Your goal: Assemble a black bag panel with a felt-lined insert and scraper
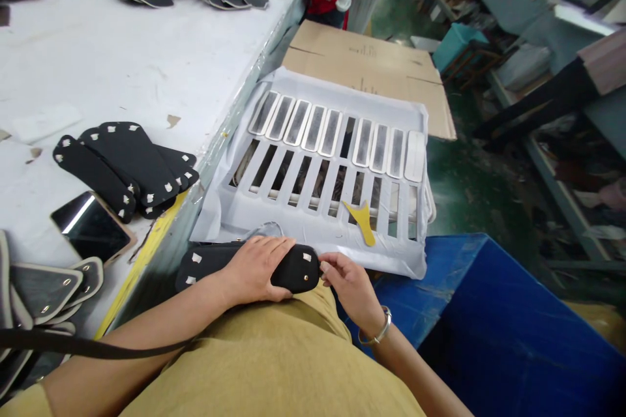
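A long black padded piece with small white tabs at its corners lies across my lap. My left hand rests over its middle, fingers wrapped round it. My right hand pinches the piece's right end near a white tab, fingers closed. A silver bracelet sits on my right wrist. Just beyond my hands lies a white slotted tray, with a yellow flat tool on its near edge.
A white worktable at left holds a stack of similar black pieces, a phone, grey-edged pieces and a far pile of dark pieces. Cardboard lies behind the tray. Another person stands at the far end. A blue bin is at right.
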Demonstrator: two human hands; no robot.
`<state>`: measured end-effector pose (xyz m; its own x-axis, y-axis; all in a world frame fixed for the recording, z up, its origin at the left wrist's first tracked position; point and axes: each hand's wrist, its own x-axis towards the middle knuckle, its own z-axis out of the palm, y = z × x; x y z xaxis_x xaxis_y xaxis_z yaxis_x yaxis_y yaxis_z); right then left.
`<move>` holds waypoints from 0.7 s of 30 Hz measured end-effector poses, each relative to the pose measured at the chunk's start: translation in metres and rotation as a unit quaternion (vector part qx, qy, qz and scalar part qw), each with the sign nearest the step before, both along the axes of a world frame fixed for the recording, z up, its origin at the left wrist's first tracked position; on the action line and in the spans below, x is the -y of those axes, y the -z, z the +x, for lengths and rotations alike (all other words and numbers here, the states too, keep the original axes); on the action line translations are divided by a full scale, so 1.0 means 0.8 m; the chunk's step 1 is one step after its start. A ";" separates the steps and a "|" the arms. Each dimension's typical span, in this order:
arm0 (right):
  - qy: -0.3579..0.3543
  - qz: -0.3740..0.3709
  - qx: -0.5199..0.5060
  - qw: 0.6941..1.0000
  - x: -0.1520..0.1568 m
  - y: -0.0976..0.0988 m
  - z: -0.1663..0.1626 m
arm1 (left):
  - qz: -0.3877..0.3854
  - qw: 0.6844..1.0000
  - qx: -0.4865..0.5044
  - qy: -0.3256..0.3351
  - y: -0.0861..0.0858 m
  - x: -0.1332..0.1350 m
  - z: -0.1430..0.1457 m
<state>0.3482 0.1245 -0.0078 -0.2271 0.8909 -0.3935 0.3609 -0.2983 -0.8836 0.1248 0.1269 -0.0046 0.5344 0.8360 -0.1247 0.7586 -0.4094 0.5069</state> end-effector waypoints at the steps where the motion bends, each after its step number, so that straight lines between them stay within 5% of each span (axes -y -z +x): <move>1: 0.001 0.010 0.017 1.000 -0.001 -0.003 -0.003 | 0.013 1.000 -0.001 -0.002 0.002 0.003 0.000; 10: -0.075 -0.097 0.082 0.989 -0.015 -0.027 -0.018 | 0.091 0.995 0.028 -0.022 0.009 0.012 0.006; 15: -0.156 -0.003 0.203 0.967 -0.016 -0.034 -0.023 | 0.112 0.993 0.033 -0.031 0.009 0.013 0.009; 21: -0.115 0.112 0.278 0.947 -0.015 -0.030 -0.039 | 0.137 0.988 0.057 -0.040 0.014 0.018 0.009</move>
<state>0.3171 0.1365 0.0164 -0.2383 0.9181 -0.3166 0.8219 0.0169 -0.5694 0.1319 0.1128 -0.0161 0.4636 0.8698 0.1692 0.7379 -0.4847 0.4697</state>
